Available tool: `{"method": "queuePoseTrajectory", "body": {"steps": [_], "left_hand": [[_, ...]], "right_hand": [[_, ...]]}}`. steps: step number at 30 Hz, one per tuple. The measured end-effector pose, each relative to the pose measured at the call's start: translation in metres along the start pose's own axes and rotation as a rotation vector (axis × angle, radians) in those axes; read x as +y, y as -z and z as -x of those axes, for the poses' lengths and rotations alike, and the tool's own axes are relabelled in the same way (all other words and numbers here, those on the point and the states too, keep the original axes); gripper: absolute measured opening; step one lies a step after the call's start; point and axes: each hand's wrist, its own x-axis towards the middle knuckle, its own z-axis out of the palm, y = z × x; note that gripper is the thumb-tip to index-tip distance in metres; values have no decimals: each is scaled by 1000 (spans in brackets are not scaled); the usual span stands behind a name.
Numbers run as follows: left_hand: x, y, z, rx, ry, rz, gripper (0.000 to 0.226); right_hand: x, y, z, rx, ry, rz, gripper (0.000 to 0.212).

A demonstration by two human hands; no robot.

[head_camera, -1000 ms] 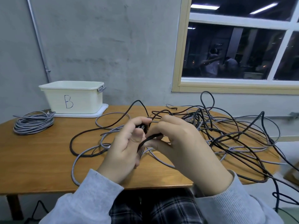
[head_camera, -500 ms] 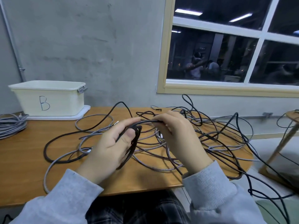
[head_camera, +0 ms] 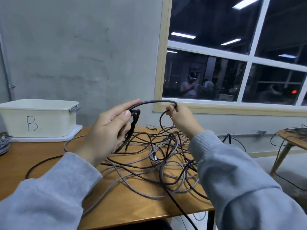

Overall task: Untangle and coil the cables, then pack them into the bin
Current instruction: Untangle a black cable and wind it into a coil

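Left hand (head_camera: pixel 106 128) pinching black coil (head_camera: pixel 131 130), right hand (head_camera: pixel 181 117) gripping cable (head_camera: pixel 156 102); hands now raised and spread, another loop forming

A wooden table (head_camera: pixel 49 163) stands against a bare grey concrete wall (head_camera: pixel 83 55) beside a cream-framed window (head_camera: pixel 232 107), dark outside and reflecting ceiling strip lights (head_camera: pixel 182 35).

The person wears a light grey sweatshirt of soft, slightly fuzzy knit. Each long sleeve ends in a ribbed cuff at the wrist. The left hand (head_camera: pixel 106 130) and the right hand (head_camera: pixel 181 118) are bare, with no gloves, rings or watch showing.
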Motion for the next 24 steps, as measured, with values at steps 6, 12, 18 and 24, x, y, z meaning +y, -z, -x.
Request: {"method": "queuePoseTrajectory", "body": {"steps": [6,12,18,24], "left_hand": [[18,7,-4,24,-17,-16,40],[55,13,-9,45,-84,-32,39],[75,22,-16,148,-98,20,35],[57,25,-9,177,-27,-50,30]], "right_hand": [[-34,24,3,149,145,-373,26],[-83,67,5,273,290,-468,27],[-121,102,26,154,430,-161,46],[-112,74,29,-3,237,231,33]]}}
